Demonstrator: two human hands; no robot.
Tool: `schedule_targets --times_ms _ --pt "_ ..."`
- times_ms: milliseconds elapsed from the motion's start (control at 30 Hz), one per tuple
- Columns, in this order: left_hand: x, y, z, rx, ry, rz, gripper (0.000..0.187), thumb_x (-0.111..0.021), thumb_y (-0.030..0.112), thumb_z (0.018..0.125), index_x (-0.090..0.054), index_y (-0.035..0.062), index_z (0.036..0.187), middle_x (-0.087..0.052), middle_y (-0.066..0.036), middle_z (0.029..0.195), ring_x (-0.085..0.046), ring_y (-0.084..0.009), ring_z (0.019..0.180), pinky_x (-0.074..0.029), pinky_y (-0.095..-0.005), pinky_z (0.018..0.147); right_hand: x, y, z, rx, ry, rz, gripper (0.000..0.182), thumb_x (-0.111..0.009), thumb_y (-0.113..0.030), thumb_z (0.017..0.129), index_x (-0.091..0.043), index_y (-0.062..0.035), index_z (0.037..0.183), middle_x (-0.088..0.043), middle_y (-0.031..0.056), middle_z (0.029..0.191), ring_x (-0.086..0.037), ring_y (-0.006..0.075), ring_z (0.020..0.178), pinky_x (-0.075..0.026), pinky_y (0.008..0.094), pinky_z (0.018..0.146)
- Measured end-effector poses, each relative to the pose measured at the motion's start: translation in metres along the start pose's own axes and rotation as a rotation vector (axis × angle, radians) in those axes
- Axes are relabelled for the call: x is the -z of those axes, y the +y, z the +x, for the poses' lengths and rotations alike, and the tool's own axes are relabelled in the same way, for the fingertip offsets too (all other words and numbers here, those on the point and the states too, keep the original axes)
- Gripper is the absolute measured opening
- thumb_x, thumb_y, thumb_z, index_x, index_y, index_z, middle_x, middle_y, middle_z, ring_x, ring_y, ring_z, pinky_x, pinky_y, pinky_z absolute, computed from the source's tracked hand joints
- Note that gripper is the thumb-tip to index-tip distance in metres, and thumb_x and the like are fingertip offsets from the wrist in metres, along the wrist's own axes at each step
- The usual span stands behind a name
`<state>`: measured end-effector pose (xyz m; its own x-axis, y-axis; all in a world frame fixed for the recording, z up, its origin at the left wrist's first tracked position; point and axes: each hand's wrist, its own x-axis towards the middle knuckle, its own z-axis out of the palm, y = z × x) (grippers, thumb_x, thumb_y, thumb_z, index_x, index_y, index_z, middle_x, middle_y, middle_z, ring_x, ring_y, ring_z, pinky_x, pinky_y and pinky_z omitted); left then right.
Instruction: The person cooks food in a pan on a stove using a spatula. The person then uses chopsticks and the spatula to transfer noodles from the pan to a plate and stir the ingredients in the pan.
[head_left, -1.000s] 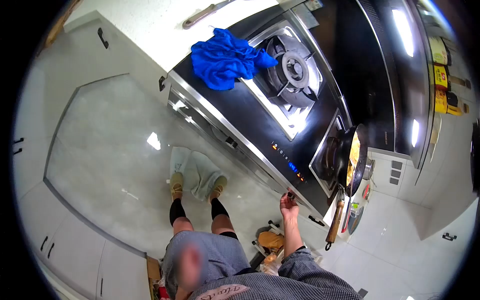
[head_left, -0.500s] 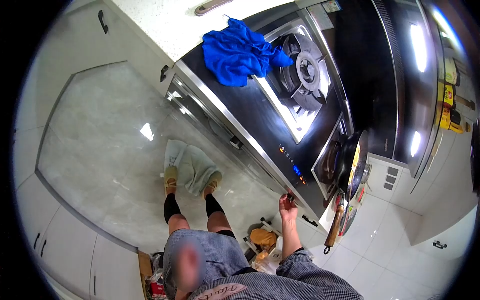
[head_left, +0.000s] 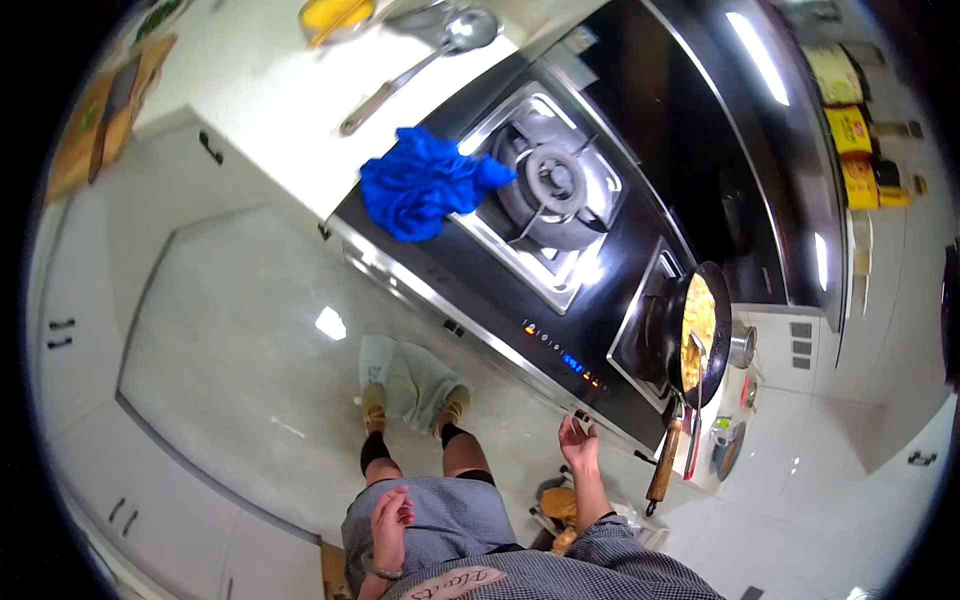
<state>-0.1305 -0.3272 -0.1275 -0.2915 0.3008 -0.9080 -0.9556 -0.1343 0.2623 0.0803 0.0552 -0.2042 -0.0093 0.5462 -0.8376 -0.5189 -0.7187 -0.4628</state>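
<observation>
My right hand [head_left: 578, 441] hovers just below the stove's front knob [head_left: 583, 415], fingers spread and holding nothing. My left hand [head_left: 390, 517] rests loosely against my checked apron [head_left: 450, 520] with nothing in it. A black wok [head_left: 697, 335] of yellow food sits on the right burner. Its wooden handle [head_left: 662, 462] points toward me, just right of my right hand. The stove's lit control panel [head_left: 560, 356] runs along the front edge of the black cooktop.
A blue cloth [head_left: 425, 182] lies on the cooktop beside the left burner [head_left: 555, 180]. A ladle [head_left: 400, 75], a yellow bowl [head_left: 337, 14] and a cutting board [head_left: 110, 110] lie on the white counter. A rag [head_left: 410, 375] is under my feet. Bottles [head_left: 850, 130] stand behind the stove.
My right hand has come off the stove knob and opened. My left hand has come into view by the apron. My head has tipped, showing more of the counter.
</observation>
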Motion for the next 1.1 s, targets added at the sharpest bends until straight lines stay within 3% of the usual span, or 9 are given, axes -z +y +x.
schedule_targets --times_ms 67,167,233,367,467,633,733,900,1100 --pt "-0.017 0.018 -0.001 -0.09 -0.053 0.175 0.022 -0.051 0.018 0.096 -0.061 0.0043 0.109 -0.059 0.0 0.086 -0.053 -0.0063 0.071 -0.043 -0.019 0.065 0.012 -0.002 -0.018 -0.044 0.131 -0.141 0.042 -0.037 -0.032 0.1 -0.043 -0.0005 0.127 -0.055 0.0182 0.114 -0.059 0.0295 0.091 -0.052 0.0386 0.079" --pt "-0.057 0.048 0.005 -0.252 -0.137 0.392 0.024 -0.051 0.018 0.095 -0.061 0.0036 0.112 -0.061 0.0 0.089 -0.053 -0.006 0.075 -0.042 -0.0195 0.068 0.087 -0.029 -0.023 -0.239 -0.097 -0.363 0.041 -0.036 -0.032 0.101 -0.042 -0.0029 0.129 -0.057 0.0164 0.111 -0.059 0.0282 0.09 -0.051 0.0371 0.077" --pt "-0.08 0.067 0.025 -0.315 -0.198 0.529 0.028 -0.052 0.019 0.095 -0.059 0.0015 0.115 -0.063 -0.003 0.096 -0.056 -0.0088 0.084 -0.044 -0.0223 0.074 0.098 -0.036 -0.045 -0.198 0.072 -0.576 0.037 -0.042 -0.029 0.098 -0.048 -0.0047 0.125 -0.06 0.0157 0.107 -0.059 0.0254 0.09 -0.05 0.0369 0.078" --pt "-0.156 0.132 0.04 -1.12 -0.17 1.167 0.031 -0.051 0.021 0.095 -0.058 0.0021 0.118 -0.057 -0.014 0.121 -0.049 -0.03 0.118 -0.036 -0.04 0.102 0.152 -0.047 -0.052 -0.151 0.13 -0.543 0.034 -0.041 -0.023 0.097 -0.049 -0.0041 0.124 -0.061 0.0152 0.105 -0.06 0.024 0.086 -0.051 0.0343 0.075" --pt "-0.208 0.186 0.067 -1.446 -0.022 1.421 0.039 -0.05 0.02 0.094 -0.049 0.0071 0.131 -0.039 -0.015 0.142 -0.031 -0.0385 0.134 -0.024 -0.0475 0.11 0.181 -0.06 -0.047 -0.163 -0.123 -0.331 0.032 -0.044 -0.024 0.097 -0.053 -0.0029 0.119 -0.063 0.0151 0.094 -0.063 0.0236 0.077 -0.054 0.0358 0.068" --pt "-0.261 0.262 0.122 -1.528 0.211 1.82 0.054 -0.044 0.019 0.096 -0.028 0.012 0.147 -0.022 -0.013 0.154 -0.021 -0.037 0.14 -0.02 -0.0498 0.112 0.175 -0.052 -0.056 -0.083 -0.041 -0.487 0.028 -0.046 -0.022 0.095 -0.056 0.0015 0.105 -0.063 0.0143 0.084 -0.062 0.0233 0.069 -0.052 0.0334 0.059" --pt "-0.261 0.298 0.173 -1.445 0.182 2.005 0.054 -0.042 0.022 0.097 -0.026 0.0108 0.147 -0.025 -0.012 0.153 -0.025 -0.0316 0.14 -0.021 -0.047 0.113 0.181 -0.045 -0.058 0.071 -0.046 -0.633 0.021 -0.048 -0.019 0.092 -0.063 -0.0079 0.102 -0.063 0.0023 0.079 -0.059 0.0134 0.064 -0.049 0.0296 0.056" --pt "-0.334 0.363 0.229 -1.649 0.169 1.912 0.035 -0.051 0.018 0.09 -0.056 0.002 0.121 -0.049 -0.019 0.132 -0.047 -0.0368 0.121 -0.035 -0.0457 0.102 0.148 -0.025 -0.109 -0.045 0.147 -0.375 0.023 -0.045 -0.02 0.093 -0.06 -0.0018 0.091 -0.062 0.0088 0.076 -0.062 0.0184 0.065 -0.051 0.0322 0.055" --pt "-0.496 0.393 0.277 -1.473 0.375 2.123 0.026 -0.058 0.031 0.086 -0.065 0.0108 0.101 -0.06 -0.016 0.102 -0.06 -0.036 0.092 -0.044 -0.0511 0.082 0.18 0.043 -0.101 -0.071 0.312 -0.039 0.026 -0.045 -0.023 0.094 -0.055 -0.0011 0.101 -0.062 0.0131 0.079 -0.062 0.0245 0.066 -0.05 0.0323 0.053"
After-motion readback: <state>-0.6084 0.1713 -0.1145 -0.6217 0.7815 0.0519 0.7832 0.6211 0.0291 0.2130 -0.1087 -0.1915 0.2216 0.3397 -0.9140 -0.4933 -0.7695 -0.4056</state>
